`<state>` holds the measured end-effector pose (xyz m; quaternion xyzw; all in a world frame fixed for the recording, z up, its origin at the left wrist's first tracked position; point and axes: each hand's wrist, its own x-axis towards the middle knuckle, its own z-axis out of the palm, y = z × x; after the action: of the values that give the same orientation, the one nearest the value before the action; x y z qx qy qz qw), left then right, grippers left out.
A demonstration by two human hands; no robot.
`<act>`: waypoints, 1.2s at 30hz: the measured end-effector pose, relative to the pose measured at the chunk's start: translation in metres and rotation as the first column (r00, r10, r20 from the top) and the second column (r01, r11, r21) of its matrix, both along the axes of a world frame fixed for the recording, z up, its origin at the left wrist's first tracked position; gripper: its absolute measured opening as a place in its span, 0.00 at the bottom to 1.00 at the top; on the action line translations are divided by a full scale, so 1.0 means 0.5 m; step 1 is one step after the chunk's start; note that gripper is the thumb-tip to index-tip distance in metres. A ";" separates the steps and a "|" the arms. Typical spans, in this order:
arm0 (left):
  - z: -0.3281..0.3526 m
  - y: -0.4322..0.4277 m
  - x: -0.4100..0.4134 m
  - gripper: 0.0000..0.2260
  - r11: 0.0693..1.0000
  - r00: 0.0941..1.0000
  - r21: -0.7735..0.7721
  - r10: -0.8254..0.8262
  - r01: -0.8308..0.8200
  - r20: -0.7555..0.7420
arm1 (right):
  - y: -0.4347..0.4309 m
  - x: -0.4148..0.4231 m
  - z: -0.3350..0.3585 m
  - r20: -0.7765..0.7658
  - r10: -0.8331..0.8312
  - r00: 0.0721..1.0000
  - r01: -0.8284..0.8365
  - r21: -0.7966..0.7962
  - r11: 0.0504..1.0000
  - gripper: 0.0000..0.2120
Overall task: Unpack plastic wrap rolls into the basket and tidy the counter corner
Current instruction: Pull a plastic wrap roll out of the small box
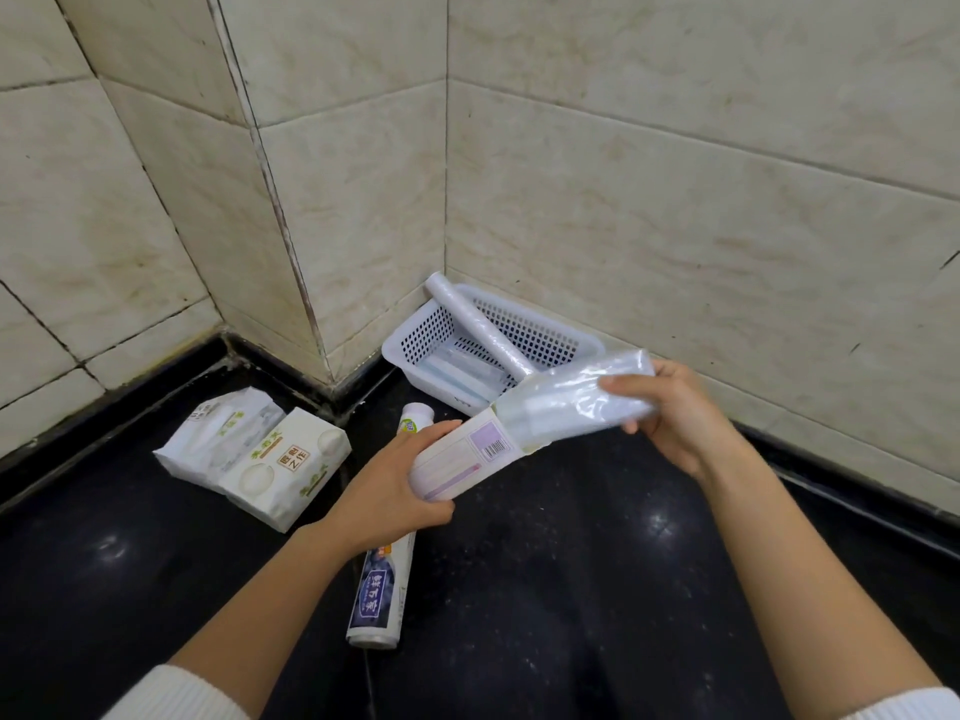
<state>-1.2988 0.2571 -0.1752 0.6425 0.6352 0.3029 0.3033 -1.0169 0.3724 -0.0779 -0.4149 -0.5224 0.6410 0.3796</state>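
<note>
Black counter (pixel 571 589): tissue packs (pixel 254 454), a likely toothpaste tube (pixel 382 589) under left hand (pixel 389 491).

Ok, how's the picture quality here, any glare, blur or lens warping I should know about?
Head view: wide-angle warping bows the wall tile lines; bright glare spots on the glossy black counter; the plastic wrap roll held by the right hand shines with highlights; the left hand and box are reasonably sharp.

Even soft light, glare spots on glossy black counter (pixel 597 589) (overhead lamps), wide-angle bending at edges
</note>
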 end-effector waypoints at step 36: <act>-0.114 0.247 -0.017 0.29 0.999 0.871 -0.018 0.027 -0.041 -0.491 | 0.198 -0.210 -0.207 0.228 -0.378 0.898 0.438 -0.364 0.822 0.12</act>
<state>-1.3074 0.3806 -0.2322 0.6826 0.7068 0.1267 0.1359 -1.1217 0.4712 -0.1814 -0.6323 -0.3029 0.6069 0.3744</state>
